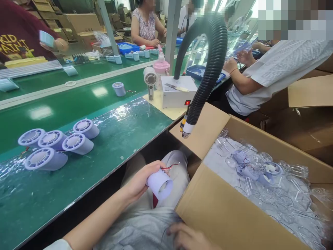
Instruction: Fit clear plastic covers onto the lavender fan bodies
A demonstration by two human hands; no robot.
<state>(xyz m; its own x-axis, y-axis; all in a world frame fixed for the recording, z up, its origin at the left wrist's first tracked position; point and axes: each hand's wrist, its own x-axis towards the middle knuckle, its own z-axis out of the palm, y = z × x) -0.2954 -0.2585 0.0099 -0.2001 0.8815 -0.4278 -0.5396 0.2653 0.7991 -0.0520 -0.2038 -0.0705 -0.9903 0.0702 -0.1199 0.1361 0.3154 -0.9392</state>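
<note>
One lilac housing (157, 183) held in left grip (142, 177) above the lap (180, 173), wires (171, 166) jutting out loose. Right grip (191, 238) blurred, beside carton (229, 208); cannot tell whether it holds anything. Advisable: steady the housing without squeezing its rim; keep wires unpinched.

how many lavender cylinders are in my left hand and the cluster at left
6: held cylinder in your left hand; clustered left-rear cylinder, middle cylinder, right-rear cylinder, right-front cylinder, left-front cylinder. None seems hidden.
</note>
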